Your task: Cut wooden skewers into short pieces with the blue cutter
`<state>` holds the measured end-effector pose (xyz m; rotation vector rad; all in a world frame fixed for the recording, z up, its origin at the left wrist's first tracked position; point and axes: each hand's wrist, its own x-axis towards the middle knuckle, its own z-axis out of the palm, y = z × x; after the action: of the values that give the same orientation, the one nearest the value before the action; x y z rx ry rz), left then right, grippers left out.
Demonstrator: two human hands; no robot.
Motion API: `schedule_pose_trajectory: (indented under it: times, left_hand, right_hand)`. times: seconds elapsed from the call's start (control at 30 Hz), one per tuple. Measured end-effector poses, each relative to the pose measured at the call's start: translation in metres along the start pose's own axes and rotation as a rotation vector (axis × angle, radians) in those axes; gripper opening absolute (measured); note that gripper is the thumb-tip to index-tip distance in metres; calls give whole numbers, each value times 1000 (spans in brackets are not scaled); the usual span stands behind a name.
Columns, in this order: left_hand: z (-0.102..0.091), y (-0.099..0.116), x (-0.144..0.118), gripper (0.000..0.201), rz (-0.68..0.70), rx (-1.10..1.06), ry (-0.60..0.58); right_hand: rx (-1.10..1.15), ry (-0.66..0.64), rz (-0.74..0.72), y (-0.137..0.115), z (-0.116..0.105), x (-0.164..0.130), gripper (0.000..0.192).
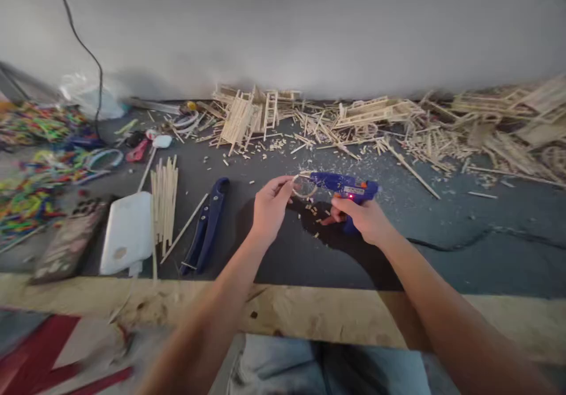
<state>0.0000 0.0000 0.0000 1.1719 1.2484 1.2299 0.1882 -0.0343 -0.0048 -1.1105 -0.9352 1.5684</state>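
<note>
My left hand pinches a small pale wooden ring at its left side, above the dark work surface. From the right, my right hand grips a blue glue gun by its handle, and a small red light glows on its body. The gun's nozzle points left and meets the upper edge of the ring; whether it touches cannot be made out. Small cut wood bits lie under the ring.
Blue cutters, thin wooden sticks, a white power bank and a dark patterned phone lie on the left. Piled stick pieces line the wall. A black cord runs off right. Colourful strips heap far left.
</note>
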Motion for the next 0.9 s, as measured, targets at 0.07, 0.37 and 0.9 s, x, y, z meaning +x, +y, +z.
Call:
schedule_pose_trajectory:
  times: [0.07,0.37,0.9]
  left_hand:
    - [0,-2,0,22,8,-7,0]
    - [1,-4,1,19,32,-19,-3]
    - [1,-3,1,16,24,-62,5]
  right_hand:
    - [0,-4,-2,0,1,1,20]
    - [-35,-12,-10,1,2,1,23]
    - [-60,-33,-12,3,0,2,24]
